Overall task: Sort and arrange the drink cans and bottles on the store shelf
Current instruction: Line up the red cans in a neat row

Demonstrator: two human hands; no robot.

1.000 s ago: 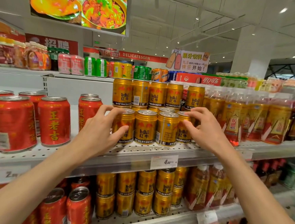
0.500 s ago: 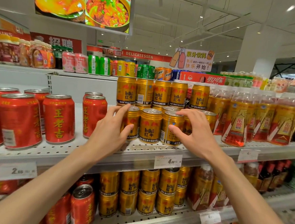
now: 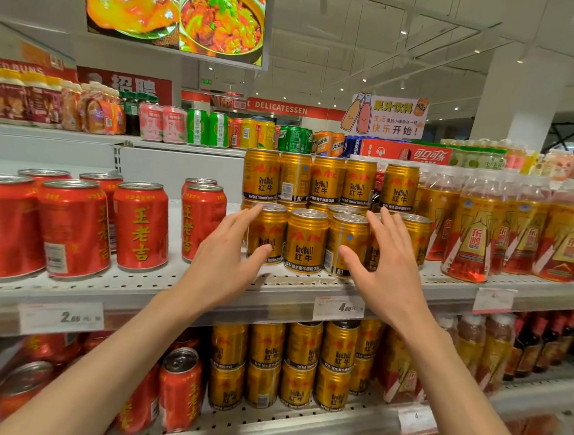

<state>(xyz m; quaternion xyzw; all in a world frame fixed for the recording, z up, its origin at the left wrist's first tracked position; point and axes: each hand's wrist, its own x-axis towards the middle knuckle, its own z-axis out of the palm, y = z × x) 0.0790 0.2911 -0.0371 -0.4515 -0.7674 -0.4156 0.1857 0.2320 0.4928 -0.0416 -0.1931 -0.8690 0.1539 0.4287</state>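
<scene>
A front row of gold Red Bull cans [image 3: 306,241] stands on the white perforated shelf [image 3: 177,289], with a second tier of gold cans [image 3: 326,179] stacked behind. My left hand [image 3: 227,264] is spread at the left end of the row, thumb touching the leftmost gold can [image 3: 269,233]. My right hand [image 3: 386,273] is spread at the right end, thumb against another gold can [image 3: 347,242] and fingers over the cans behind. Both hands have fingers apart and grip nothing.
Red cans [image 3: 140,226] stand left of the gold ones, with a gap of bare shelf between. Amber drink bottles [image 3: 473,232] crowd the right side. Price tags [image 3: 338,307] hang on the shelf edge. More gold and red cans fill the lower shelf [image 3: 297,420].
Both hands have loosened from curled around the row's ends to flat and spread. The right hand has shifted left along the row. The camera has moved closer.
</scene>
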